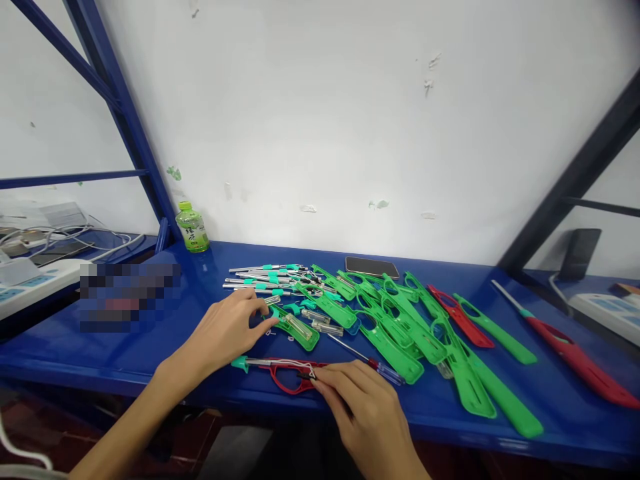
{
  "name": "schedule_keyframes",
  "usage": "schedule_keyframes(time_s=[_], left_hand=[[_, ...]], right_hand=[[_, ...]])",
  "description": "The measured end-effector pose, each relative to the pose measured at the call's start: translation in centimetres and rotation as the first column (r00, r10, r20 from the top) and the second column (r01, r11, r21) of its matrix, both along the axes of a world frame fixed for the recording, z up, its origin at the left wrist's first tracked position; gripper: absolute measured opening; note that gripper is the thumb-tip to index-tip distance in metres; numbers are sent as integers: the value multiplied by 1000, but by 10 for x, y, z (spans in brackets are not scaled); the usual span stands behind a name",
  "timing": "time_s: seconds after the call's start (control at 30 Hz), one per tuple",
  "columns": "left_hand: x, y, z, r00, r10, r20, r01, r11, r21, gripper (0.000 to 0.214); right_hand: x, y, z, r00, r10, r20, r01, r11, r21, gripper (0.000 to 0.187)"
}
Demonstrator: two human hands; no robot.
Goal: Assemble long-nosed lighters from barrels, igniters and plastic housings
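Here, the right hand (pixel 370 403) pinches a small black part (pixel 304 376) at a red shell (pixel 286 389), whose metal tube (pixel 260 362) lies on the near side of the left hand (pixel 233 327). A light, steady grip probably serves best, with the thin white wires (pixel 299 364) kept slack and inside the shell's edge. Farther out, the left hand, thumb and fingers apart, hovers at a green shell (pixel 311 343); whether it touches cannot be told. Past both hands lie a cluster of metal rods (pixel 255 283) and a dark phone (pixel 373 267).
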State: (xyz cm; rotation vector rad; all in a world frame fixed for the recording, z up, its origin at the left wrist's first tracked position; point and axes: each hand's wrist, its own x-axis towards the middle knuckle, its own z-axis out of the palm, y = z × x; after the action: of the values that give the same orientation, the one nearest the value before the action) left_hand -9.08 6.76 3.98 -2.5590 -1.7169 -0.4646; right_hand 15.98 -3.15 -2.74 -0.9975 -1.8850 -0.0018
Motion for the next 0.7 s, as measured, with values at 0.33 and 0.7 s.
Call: schedule_keyframes(time_s=[0.33, 0.7], left_hand=[[12, -1, 4, 998, 63, -29, -65, 997, -41, 31], [20, -2, 3, 985, 172, 29, -170, 984, -55, 29]], right_hand=[[0, 0, 0, 1000, 1, 0, -1, 1000, -15, 21], [0, 0, 1, 1000, 9, 20, -9, 1000, -4, 20]])
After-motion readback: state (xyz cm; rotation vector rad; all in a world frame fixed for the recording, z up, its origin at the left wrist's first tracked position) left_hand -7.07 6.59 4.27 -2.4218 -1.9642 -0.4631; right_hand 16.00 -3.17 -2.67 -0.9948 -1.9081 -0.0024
